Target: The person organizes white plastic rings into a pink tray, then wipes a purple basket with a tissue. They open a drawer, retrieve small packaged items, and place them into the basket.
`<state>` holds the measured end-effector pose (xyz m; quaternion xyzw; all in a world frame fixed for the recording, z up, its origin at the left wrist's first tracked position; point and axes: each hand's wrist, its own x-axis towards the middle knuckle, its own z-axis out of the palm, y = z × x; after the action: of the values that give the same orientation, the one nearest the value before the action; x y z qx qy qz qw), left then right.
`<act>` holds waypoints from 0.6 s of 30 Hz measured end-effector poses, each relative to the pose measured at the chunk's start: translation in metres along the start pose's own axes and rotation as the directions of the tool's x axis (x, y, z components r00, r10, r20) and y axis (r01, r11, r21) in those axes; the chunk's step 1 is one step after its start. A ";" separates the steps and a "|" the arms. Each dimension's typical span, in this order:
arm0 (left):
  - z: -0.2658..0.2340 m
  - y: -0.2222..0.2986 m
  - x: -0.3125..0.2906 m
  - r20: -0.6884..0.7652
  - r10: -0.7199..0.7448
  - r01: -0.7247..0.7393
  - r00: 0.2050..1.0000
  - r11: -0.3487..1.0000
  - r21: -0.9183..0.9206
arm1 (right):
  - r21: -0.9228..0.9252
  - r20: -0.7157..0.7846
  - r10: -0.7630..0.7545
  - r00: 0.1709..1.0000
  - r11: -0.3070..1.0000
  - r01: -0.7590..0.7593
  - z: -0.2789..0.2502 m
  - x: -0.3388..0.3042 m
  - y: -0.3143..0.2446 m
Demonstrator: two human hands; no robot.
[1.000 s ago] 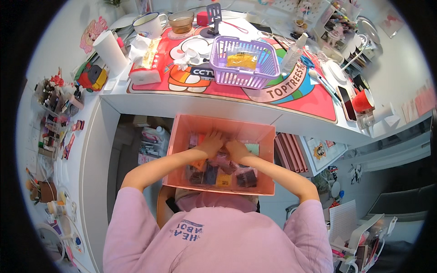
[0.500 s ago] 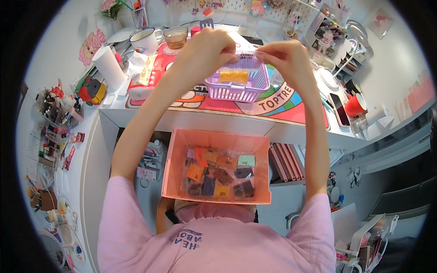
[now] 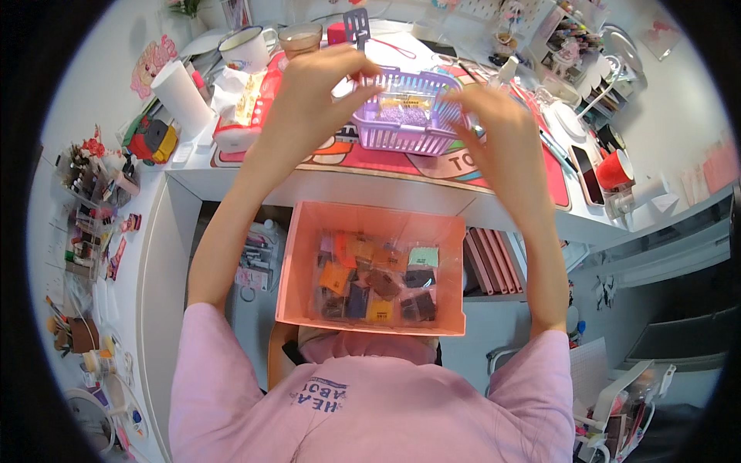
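My left hand [image 3: 320, 96] is raised over the desk, its fingertips at the left rim of a purple slotted basket [image 3: 409, 135]. My right hand [image 3: 502, 135] hovers at the basket's right side with its fingers spread and nothing in it. Inside the basket a purple packet [image 3: 405, 116] lies on a yellow one. Below, on my lap, sits a pink open box [image 3: 297, 270] holding several small packets [image 3: 378, 285] in orange, brown, green and dark colours.
The basket stands on a red printed mat [image 3: 401, 162] on a white desk [image 3: 324, 185]. A paper roll [image 3: 181, 96], a white mug [image 3: 247, 48] and a red tissue box [image 3: 247, 112] stand at the left. At the right are a red cup [image 3: 617, 170] and a phone [image 3: 587, 174].
My hands rose from the pink box to the purple basket with a packet. The purple packet now lies in the basket and my hands have parted to its sides.
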<state>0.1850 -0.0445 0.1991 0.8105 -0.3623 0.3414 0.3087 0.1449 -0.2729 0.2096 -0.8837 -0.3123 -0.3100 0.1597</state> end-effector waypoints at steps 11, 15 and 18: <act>0.148 -0.013 -0.209 0.938 -0.111 0.178 0.328 0.983 0.054 | -0.082 0.690 0.205 0.694 0.975 -0.207 0.241 -0.210 -0.001; 0.191 -0.024 -0.267 0.668 -0.004 0.080 0.744 0.993 -0.084 | -0.038 0.878 0.161 0.451 0.962 -0.270 0.234 -0.200 -0.005; 0.185 -0.015 -0.241 0.859 -0.088 0.280 0.505 0.958 -0.066 | 0.065 0.875 0.125 0.468 0.927 -0.369 0.220 -0.197 0.006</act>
<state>0.1366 -0.0835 -0.0982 0.8726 -0.4093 -0.1686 0.2065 0.1269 -0.2623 -0.0853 -0.9283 -0.2534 0.2362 0.1351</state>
